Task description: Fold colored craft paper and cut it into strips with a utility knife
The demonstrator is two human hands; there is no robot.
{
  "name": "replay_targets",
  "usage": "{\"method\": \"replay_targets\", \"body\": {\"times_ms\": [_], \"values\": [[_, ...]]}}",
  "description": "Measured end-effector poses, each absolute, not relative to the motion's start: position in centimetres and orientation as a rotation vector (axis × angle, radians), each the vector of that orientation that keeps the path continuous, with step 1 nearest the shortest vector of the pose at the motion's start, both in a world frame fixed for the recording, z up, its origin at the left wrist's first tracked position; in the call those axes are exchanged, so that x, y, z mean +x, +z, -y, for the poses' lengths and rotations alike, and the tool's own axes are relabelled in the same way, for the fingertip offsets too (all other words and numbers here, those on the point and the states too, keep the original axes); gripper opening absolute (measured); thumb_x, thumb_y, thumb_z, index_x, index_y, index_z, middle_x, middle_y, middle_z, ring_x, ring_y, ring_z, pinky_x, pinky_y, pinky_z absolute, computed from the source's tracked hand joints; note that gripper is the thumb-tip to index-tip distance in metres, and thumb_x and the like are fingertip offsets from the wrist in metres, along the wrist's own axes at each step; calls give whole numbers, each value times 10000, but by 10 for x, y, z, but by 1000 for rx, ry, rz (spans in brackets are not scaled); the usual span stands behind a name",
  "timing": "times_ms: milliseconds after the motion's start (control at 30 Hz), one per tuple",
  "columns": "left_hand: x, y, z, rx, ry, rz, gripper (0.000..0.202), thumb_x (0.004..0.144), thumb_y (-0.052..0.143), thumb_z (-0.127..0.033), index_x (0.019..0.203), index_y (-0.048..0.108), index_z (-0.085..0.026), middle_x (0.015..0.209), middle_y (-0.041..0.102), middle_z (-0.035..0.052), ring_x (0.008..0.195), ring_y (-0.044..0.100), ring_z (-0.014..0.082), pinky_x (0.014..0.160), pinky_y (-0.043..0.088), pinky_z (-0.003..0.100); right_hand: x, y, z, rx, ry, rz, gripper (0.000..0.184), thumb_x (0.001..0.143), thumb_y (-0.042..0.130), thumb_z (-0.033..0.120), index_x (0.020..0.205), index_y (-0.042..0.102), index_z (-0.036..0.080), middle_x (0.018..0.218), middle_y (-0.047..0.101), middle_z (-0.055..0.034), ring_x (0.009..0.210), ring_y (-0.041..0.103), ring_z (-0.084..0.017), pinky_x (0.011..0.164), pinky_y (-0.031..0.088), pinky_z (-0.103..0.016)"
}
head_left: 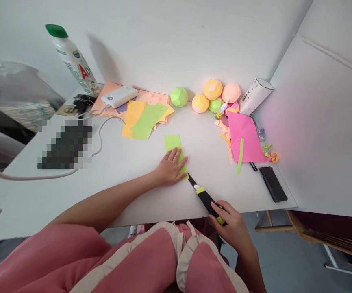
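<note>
My left hand (172,167) lies flat, fingers spread, on a strip of light green paper (172,141) on the white table. In my right hand (231,224), near the table's front edge, is a black and yellow-green utility knife (208,200). Its dark blade points up and left, and the tip meets the lower right corner of the green paper. The middle part of the paper is hidden under my left hand.
Orange and green sheets (147,122) lie behind, beside a white power bank (119,96). Paper balls (213,89) line the wall. On the right are a pink sheet (246,136), paper scraps and a phone (273,184). A white bottle (74,61) stands back left.
</note>
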State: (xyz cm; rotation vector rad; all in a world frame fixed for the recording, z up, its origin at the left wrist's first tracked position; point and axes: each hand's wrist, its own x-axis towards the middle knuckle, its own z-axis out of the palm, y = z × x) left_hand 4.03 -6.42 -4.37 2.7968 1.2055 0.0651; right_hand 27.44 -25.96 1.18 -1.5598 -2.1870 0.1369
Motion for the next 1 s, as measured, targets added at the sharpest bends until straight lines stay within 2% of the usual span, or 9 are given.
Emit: {"method": "replay_targets", "body": {"times_ms": [300,633,1000], "values": [[41,-44,64,2809,74,-1199,706,943,313,-588,1487,331,-139,1572,205,202,1451,146,399,1149,142,519,269,7,232,-1525,123,2205,289,910,531,225,1162,668,195,1051,677,-119,960,674,-203,766,603,-305],[44,-44,80,2844,130,-1088,714,933,319,-595,1473,358,-131,1557,250,205,1444,183,394,1146,149,518,278,12,253,-1590,130,2200,289,912,536,243,1166,672,221,1073,683,-113,975,679,-211,766,610,-305],[49,-46,96,2878,148,-1022,777,921,334,-618,1458,360,-56,1535,268,249,1438,201,401,1150,158,513,276,9,256,-1557,159,2185,289,914,537,224,1174,660,203,1070,681,-116,986,675,-212,762,608,-307]]}}
